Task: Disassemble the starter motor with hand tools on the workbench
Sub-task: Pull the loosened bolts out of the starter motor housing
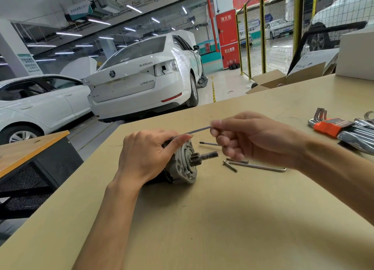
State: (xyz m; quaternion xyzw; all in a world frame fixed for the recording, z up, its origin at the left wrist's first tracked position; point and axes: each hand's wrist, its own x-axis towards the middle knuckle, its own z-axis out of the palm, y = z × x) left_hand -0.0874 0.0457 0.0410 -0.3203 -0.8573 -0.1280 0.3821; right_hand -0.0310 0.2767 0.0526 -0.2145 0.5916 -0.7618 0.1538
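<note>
Left hand grips the silver-flanged starter motor; right hand pinches a long thin steel through-bolt, which could snag if drawn out crooked.

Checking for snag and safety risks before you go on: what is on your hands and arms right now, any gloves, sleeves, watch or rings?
Nothing is worn that shows. The left hand and right hand are bare, without gloves. Both forearms are uncovered up to the picture's edge, so no sleeve or cuff appears. No watch, bracelet or ring shows on either wrist or on the fingers in view. Fingernails look short and unpainted.
</note>
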